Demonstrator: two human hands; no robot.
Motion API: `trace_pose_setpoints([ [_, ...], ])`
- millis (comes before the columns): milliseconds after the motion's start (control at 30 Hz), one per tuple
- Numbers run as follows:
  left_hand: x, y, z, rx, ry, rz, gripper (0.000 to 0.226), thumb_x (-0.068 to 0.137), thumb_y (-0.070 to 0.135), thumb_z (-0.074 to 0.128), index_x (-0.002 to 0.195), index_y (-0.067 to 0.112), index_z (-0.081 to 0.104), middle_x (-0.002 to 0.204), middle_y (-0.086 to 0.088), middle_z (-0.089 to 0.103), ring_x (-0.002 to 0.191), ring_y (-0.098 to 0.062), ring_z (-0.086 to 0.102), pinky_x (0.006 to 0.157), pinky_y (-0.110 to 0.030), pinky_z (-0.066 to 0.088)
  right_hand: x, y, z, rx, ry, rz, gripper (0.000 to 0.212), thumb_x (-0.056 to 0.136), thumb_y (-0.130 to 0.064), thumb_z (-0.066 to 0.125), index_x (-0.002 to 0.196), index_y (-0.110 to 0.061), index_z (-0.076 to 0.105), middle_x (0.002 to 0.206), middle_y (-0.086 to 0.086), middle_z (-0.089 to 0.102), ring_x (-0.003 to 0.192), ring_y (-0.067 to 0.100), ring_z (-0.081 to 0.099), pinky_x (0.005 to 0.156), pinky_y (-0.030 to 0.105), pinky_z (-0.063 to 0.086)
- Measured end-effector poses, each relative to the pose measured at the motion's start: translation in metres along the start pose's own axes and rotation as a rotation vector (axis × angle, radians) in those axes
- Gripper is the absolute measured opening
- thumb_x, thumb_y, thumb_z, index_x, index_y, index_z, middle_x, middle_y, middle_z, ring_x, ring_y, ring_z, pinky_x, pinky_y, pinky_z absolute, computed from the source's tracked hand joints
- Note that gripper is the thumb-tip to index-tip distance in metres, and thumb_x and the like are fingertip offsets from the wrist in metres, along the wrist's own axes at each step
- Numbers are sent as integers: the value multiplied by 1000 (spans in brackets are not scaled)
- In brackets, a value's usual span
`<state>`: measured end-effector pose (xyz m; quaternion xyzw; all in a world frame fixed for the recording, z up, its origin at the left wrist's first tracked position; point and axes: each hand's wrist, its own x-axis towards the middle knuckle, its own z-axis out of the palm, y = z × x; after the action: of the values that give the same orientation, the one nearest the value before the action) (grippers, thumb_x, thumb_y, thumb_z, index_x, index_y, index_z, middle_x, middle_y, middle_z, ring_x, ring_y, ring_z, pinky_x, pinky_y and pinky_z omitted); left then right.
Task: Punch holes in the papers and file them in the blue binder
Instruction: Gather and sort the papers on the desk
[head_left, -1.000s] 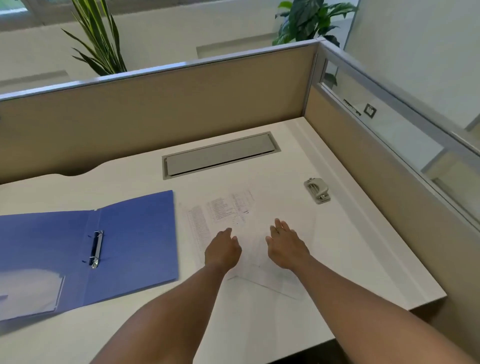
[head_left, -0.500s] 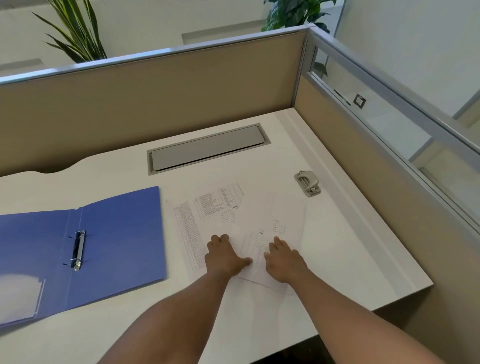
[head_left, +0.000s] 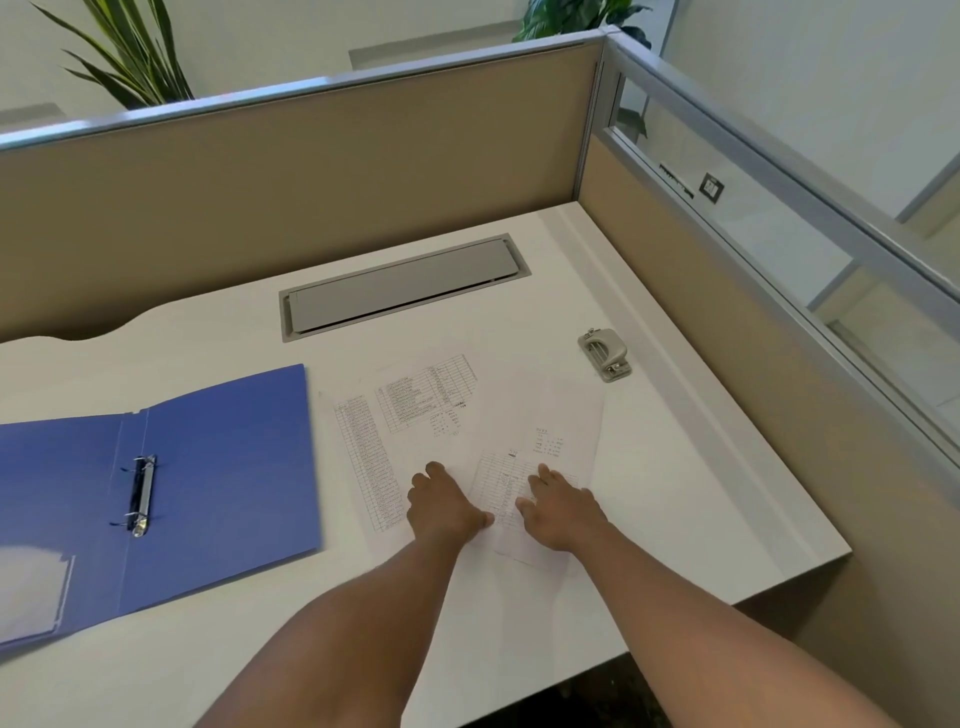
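Observation:
Several printed papers (head_left: 431, 410) lie fanned out and overlapping in the middle of the white desk (head_left: 675, 493). My left hand (head_left: 444, 506) rests flat on their near edge, fingers spread. My right hand (head_left: 558, 509) lies flat beside it on the rightmost sheet, a thumb's width away. The blue binder (head_left: 223, 457) lies open to the left, its metal ring clip (head_left: 139, 496) in the spine. A small grey hole punch (head_left: 604, 354) sits to the right, beyond the papers, touched by neither hand.
A grey cable hatch (head_left: 405, 288) is set into the desk behind the papers. Tan partition walls (head_left: 311, 171) close off the back and right side. A clear pocket (head_left: 31, 592) lies on the binder's left flap. The desk's front edge runs just below my forearms.
Both hands slid back toward me over the papers and came closer together; the sheets shifted and now overlap more under my palms.

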<state>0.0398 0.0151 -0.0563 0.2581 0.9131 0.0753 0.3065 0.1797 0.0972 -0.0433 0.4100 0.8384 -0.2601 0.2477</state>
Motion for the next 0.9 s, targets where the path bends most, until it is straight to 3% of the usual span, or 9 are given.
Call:
trace_pose_setpoints([
  [67, 3, -1, -1, -10, -22, -10, 102, 60, 47, 89, 139, 14, 34, 132, -4, 52, 126, -26, 45, 99, -39, 47, 0, 1, -2, 15, 9, -2, 58, 103, -42, 27, 153, -12, 23, 165, 4, 5, 150, 19, 11, 117, 51, 22],
  [167, 4, -2, -3, 12, -36, -27, 89, 61, 49, 87, 134, 19, 45, 132, -3, 47, 128, -24, 41, 101, -38, 45, 0, 2, -3, 9, 8, -12, 58, 102, -42, 28, 152, -13, 24, 165, 3, 6, 150, 19, 12, 116, 49, 23],
  [400, 0, 0, -1, -87, 19, -40, 105, 59, 39, 93, 139, 9, 32, 137, -9, 31, 128, -29, 38, 98, -38, 47, -1, 2, -4, -46, -9, -37, 55, 103, -39, 29, 151, -12, 26, 164, 6, 4, 148, 24, 18, 113, 46, 29],
  [500, 0, 0, -2, -174, -11, -57, 101, 61, 33, 93, 138, 10, 33, 136, -9, 34, 126, -29, 42, 96, -37, 46, 0, 2, -6, -52, -7, -47, 55, 103, -39, 30, 151, -11, 26, 164, 6, 4, 148, 25, 19, 113, 44, 30],
  [600, 4, -3, -4, -123, -51, -43, 82, 70, 39, 84, 135, 15, 40, 131, -5, 52, 124, -27, 47, 97, -39, 46, 2, 3, -8, -53, -30, -39, 57, 102, -39, 32, 152, -12, 24, 164, 5, 6, 149, 24, 18, 115, 44, 28],
  [733, 11, -8, -13, -54, -77, 32, 41, 87, 46, 59, 121, 23, 55, 120, 0, 62, 120, -27, 51, 100, -45, 41, 1, 3, -23, 46, 53, -5, 53, 98, -38, 44, 145, -14, 38, 150, 8, 40, 135, 28, 42, 105, 38, 39],
  [900, 27, -12, -49, -79, -10, 121, 38, 93, 39, 55, 130, 31, 59, 125, 1, 64, 123, -27, 49, 103, -46, 39, 4, -10, -53, 128, 226, -36, 59, 94, -29, 55, 146, -11, 35, 150, 8, 35, 136, 26, 38, 106, 39, 40],
])
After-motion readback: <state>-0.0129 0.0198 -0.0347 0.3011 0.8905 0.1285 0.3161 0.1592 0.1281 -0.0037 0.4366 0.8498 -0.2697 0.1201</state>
